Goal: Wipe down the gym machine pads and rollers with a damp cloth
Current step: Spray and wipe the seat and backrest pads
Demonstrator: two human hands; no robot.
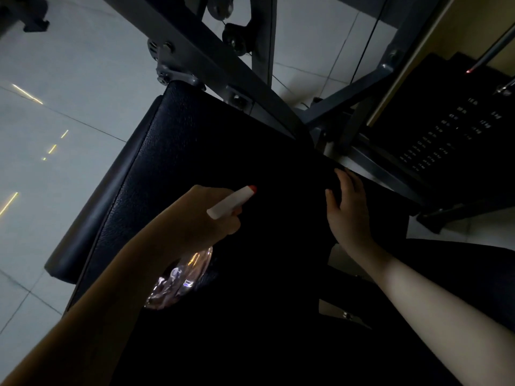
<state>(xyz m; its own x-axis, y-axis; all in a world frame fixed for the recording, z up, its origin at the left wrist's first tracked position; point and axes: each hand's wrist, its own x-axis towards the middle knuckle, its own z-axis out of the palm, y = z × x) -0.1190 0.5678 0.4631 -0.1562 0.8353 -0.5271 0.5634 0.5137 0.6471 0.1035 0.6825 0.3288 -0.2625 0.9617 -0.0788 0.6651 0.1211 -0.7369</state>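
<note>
Head: two hands, left around one spray bottle, right flat on one pad.

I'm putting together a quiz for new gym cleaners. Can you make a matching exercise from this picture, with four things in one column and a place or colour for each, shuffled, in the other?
Things:
1. spray bottle
2. nozzle tip
3. pad
4. weight stack

Descriptions:
A. at the far right, with printed numbers
B. gripped by the left hand
C. red
D. black, under the right hand

Pairs: 1-B, 2-C, 3-D, 4-A.
</note>
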